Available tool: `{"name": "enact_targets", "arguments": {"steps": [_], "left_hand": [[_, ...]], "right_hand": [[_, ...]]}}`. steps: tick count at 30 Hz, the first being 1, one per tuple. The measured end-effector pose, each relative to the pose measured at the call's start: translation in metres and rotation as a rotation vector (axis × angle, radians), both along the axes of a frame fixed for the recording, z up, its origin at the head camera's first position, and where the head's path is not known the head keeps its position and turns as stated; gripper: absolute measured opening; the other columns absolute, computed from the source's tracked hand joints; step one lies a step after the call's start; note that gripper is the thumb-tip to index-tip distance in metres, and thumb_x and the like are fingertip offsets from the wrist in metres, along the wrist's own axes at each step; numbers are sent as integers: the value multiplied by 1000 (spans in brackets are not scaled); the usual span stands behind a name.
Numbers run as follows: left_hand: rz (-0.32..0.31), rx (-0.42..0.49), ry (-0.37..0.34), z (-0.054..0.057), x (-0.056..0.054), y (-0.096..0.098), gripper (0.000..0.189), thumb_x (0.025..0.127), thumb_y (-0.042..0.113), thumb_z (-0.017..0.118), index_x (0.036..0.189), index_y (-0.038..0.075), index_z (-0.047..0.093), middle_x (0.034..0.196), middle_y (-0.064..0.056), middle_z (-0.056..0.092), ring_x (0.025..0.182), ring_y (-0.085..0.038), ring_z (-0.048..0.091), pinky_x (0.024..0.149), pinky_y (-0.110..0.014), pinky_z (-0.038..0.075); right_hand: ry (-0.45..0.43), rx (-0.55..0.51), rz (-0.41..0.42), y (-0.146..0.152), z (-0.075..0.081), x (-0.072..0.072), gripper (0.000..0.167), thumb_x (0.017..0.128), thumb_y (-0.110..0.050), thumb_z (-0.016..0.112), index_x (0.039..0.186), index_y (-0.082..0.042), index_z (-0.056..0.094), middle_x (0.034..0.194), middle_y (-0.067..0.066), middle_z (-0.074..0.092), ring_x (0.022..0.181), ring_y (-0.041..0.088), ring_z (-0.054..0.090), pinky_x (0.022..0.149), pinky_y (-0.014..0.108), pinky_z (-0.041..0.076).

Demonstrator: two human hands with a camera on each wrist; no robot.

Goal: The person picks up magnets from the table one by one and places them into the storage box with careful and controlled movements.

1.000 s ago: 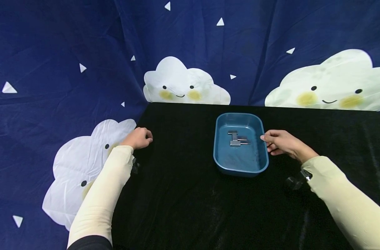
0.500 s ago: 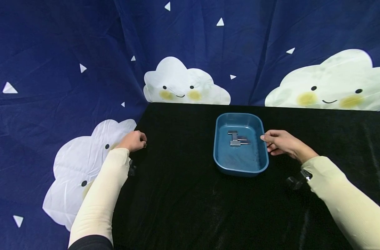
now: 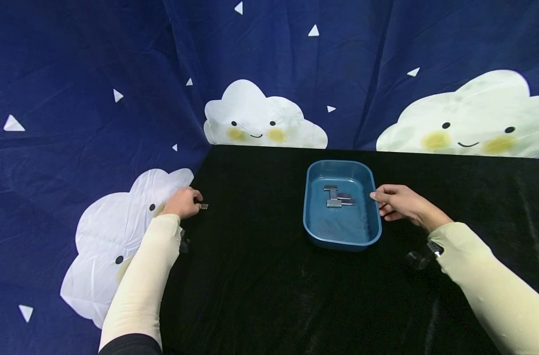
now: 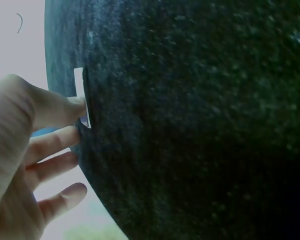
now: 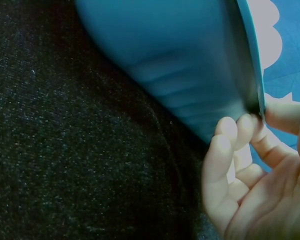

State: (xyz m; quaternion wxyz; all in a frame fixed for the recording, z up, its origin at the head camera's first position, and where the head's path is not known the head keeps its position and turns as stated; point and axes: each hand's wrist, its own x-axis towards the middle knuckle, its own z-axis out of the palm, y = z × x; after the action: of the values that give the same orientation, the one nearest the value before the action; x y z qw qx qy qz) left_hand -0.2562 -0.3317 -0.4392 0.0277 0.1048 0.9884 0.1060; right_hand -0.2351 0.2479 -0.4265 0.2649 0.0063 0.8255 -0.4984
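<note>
At the left edge of the black-covered table, my left hand [image 3: 181, 202] pinches a small flat metal block [image 3: 204, 206]. In the left wrist view the thumb lies over the block [image 4: 80, 82], close to the black cloth; the index fingertip behind it is hidden. My right hand [image 3: 400, 204] grips the right rim of a blue plastic tub [image 3: 333, 228]. The right wrist view shows the thumb on one side of the rim and curled fingers against the tub's outer wall [image 5: 165, 55]. Several metal blocks [image 3: 334, 195] lie touching one another on the tub's floor.
Black cloth [image 3: 251, 276] covers the table. Blue curtains with white clouds [image 3: 256, 118] stand behind it and along its left side. A dark wrist camera [image 3: 417, 259] hangs under the right wrist.
My left hand has moved left and slightly down toward the table's left edge, and the metal block now shows beyond its fingertips. The right hand and the tub have stayed still.
</note>
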Motion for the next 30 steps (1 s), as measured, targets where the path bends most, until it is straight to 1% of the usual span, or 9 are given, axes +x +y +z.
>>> {"name": "enact_targets", "arguments": {"steps": [6,11,14,18,21,25,28,30], "left_hand": [[-36,12,27,-3,-1,-3,27,79,9,62,101,-3,71,109,-23,69,104,-41,63,95,-53,49],[-62,20,62,-4,-1,-6,20,79,4,62,95,-2,73,105,-23,70,102,-40,64,92,-54,50],[-56,27,74,-4,-1,-8,16,80,4,64,93,0,73,103,-22,71,100,-40,65,92,-53,50],[-34,31,66,-5,1,-9,12,80,7,67,89,2,73,101,-21,71,97,-39,65,90,-53,50],[-21,33,64,-6,3,-11,8,79,9,71,84,4,73,95,-19,72,91,-37,65,86,-52,50],[-18,48,63,-7,6,-12,4,76,9,73,78,5,72,86,-14,71,83,-30,64,81,-49,51],[-24,64,60,-8,9,-12,3,77,8,73,77,5,72,85,-11,72,84,-27,63,81,-47,51],[-23,70,64,-8,10,-12,3,78,7,72,78,4,74,86,-11,73,87,-27,65,82,-47,52]], "right_hand": [[-3,-3,-7,2,1,1,30,102,-39,51,111,-11,53,92,-2,56,79,11,64,75,32,58],[7,-15,-11,3,2,1,27,102,-39,51,108,-13,53,91,-2,56,78,10,64,74,31,58],[14,-20,-13,2,2,1,27,101,-40,51,107,-13,53,90,-2,56,77,10,64,73,30,58],[9,-21,-11,2,1,1,27,101,-39,51,109,-13,53,91,-3,56,77,10,64,73,30,58],[0,-30,-7,0,0,1,27,101,-39,51,110,-13,53,91,-2,57,78,11,64,74,31,58],[-1,-36,-11,0,-2,2,27,101,-39,51,111,-13,53,92,-2,57,79,11,64,74,31,57],[3,-31,-17,1,-3,2,27,102,-38,50,111,-13,53,92,-2,57,78,11,64,74,31,58],[3,-32,-16,1,-3,1,27,102,-38,50,111,-13,53,92,-2,57,78,11,64,74,31,58]]}}
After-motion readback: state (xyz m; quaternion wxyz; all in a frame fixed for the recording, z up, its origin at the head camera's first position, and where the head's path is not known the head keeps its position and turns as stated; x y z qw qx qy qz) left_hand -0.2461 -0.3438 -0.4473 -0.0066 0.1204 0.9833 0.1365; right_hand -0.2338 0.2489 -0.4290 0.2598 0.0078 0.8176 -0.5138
